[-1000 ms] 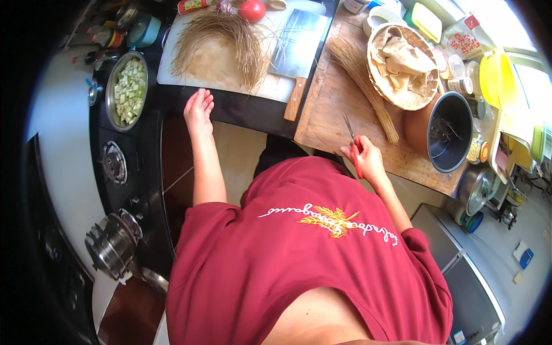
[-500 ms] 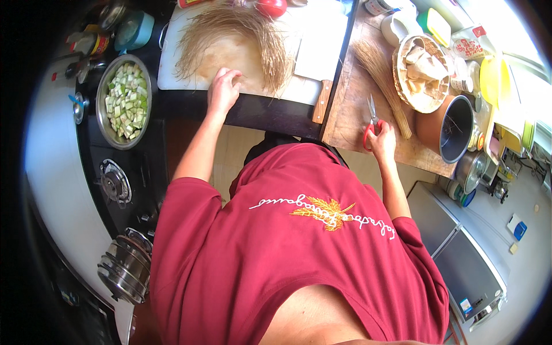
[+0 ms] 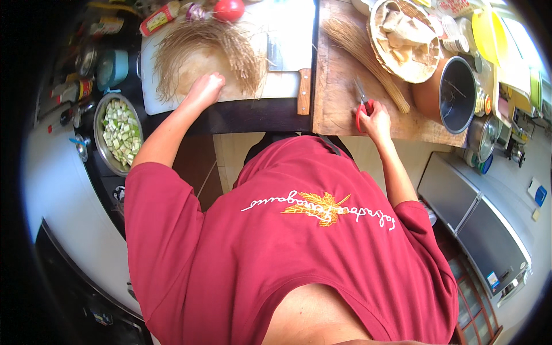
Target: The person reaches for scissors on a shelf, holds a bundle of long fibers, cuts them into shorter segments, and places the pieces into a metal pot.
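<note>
My left hand [image 3: 207, 89] is over the near part of a white cutting board [image 3: 152, 95], fingers curled in. Whatever it may hold is hidden. A loose arc of thin, dry brown strands [image 3: 233, 49] lies on the board around that hand. My right hand [image 3: 377, 119] grips red-handled scissors [image 3: 363, 109] above a wooden board [image 3: 338, 109], their blades pointing away from me. Just right of the blades lies a straw-coloured bundle of stiff strands [image 3: 368, 57], like a small hand broom. A knife [image 3: 303, 92] with a wooden handle rests at the white board's right edge.
Beyond the strands sit a tomato [image 3: 229, 10], a purple-white bulb [image 3: 196, 11] and a red-labelled bottle [image 3: 160, 20]. A bowl of diced green vegetable [image 3: 100, 135] stands left. To the right are a basket of pale dried pieces [image 3: 376, 49] and a tipped brown pot [image 3: 426, 95].
The whole view has shifted, with the boards now further left. My left hand's fingers, looser before, are curled in tighter. The scissors remain in my right hand.
</note>
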A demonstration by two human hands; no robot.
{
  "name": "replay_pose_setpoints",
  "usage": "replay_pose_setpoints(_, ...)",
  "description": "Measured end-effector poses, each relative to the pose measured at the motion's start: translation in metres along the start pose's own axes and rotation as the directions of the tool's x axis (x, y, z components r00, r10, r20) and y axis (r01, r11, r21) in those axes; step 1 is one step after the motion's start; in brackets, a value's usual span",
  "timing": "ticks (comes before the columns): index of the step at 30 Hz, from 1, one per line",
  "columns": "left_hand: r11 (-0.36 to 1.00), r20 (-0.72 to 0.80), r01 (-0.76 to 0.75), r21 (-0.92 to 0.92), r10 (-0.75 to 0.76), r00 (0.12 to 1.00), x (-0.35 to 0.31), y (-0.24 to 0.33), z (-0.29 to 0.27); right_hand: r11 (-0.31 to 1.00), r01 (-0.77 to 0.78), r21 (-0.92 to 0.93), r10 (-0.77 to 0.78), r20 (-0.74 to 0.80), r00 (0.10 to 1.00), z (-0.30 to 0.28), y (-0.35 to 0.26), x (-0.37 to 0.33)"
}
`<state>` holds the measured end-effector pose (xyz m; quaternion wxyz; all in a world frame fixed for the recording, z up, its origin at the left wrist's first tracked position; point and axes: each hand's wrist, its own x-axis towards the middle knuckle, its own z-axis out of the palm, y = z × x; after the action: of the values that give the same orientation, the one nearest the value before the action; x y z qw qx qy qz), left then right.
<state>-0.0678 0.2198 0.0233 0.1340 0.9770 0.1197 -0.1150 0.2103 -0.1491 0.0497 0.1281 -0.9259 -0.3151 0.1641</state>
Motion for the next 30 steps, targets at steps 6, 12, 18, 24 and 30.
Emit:
replay_pose_setpoints(6,0.972,-0.001,0.147,-0.182,-0.149,0.989,-0.021,0.041,-0.004,0.988,-0.021,0.154,0.029,-0.054,0.998,0.006,0.011,0.000)
replay_pose_setpoints(12,0.390,0.058,0.205,-0.898,-0.356,0.933,0.058,0.198,-0.086,0.976,0.083,0.203,-0.081,-0.017,0.997,0.001,0.013,-0.001)
replay_pose_setpoints(18,0.588,-0.579,-0.517,-0.622,0.098,0.809,0.230,0.350,-0.162,0.959,0.069,0.273,-0.097,0.090,0.991,-0.015,0.026,0.003)
replay_pose_setpoints(24,0.571,-0.558,-0.581,-0.580,0.241,0.794,0.286,0.391,-0.133,0.950,0.126,0.287,-0.161,0.103,0.981,-0.020,0.028,0.005)
replay_pose_setpoints(30,0.360,-0.326,-0.217,-0.908,-0.280,0.903,0.167,0.270,-0.101,0.962,0.263,0.072,-0.267,0.059,0.962,-0.023,0.021,0.014)
